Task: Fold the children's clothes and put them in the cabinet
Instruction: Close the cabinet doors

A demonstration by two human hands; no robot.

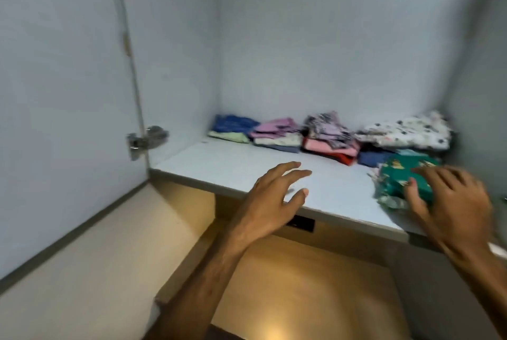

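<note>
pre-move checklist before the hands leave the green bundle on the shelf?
1. Green folded bundle on the cabinet shelf: ok.
2. Bundle clear of the shelf's front edge: not ok, its lower corner lies close to the edge.
3. Right hand released: cannot tell, open fingers overlap the bundle, blurred.
4. Left hand empty: ok.
5. Back-row piles undisturbed: ok.
6. Cabinet door open: ok.

Below the shelf's front edge sits a small black rectangular fitting [300, 223], fixed to a tan wooden panel [343, 241]. Under that, a warm pool of light [277, 331] glows on a beige surface [296, 293], brightest at the very bottom of the view. Off to the left a pale cream wall [90, 265] slopes down into the corner, plain and unmarked
</note>
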